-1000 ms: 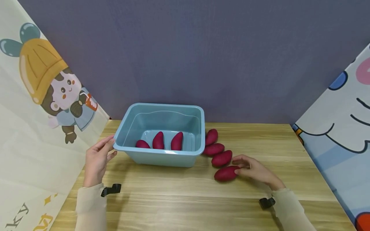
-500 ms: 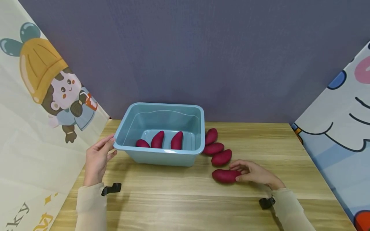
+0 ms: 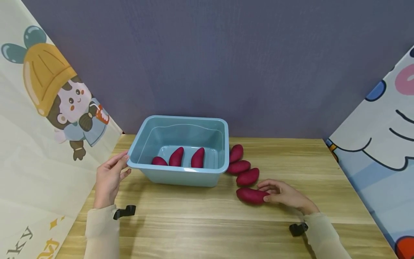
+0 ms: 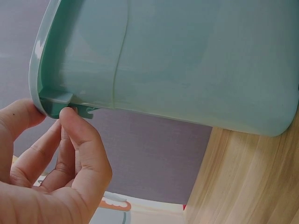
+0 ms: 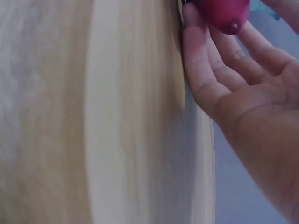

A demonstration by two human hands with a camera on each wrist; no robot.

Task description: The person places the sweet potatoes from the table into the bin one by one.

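Observation:
A light blue plastic basin (image 3: 184, 177) stands on the table, with three dark red sweet potatoes (image 3: 176, 157) lying on its floor. My left hand (image 3: 109, 180) pinches the basin's front left rim corner; the left wrist view shows thumb and fingers at the rim's underside (image 4: 56, 100). To the right of the basin, my right hand (image 3: 286, 195) holds the end of a sweet potato (image 3: 251, 196) between thumb and fingers, low over the wood. Its tapered tip (image 5: 229, 23) shows at the top of the right wrist view. Three more sweet potatoes (image 3: 248, 177) lie in a row behind it.
The wooden table (image 3: 194, 223) ends at a grey-blue back panel (image 3: 275, 72). Cartoon-printed sheets (image 3: 42, 162) flank it on the left and right. Each wrist wears a small black camera mount (image 3: 124, 212).
The gripped sweet potato has turned and shifted slightly left, with the right hand lowering a little toward the front. One sweet potato in the basin has tilted slightly. The left hand keeps its place.

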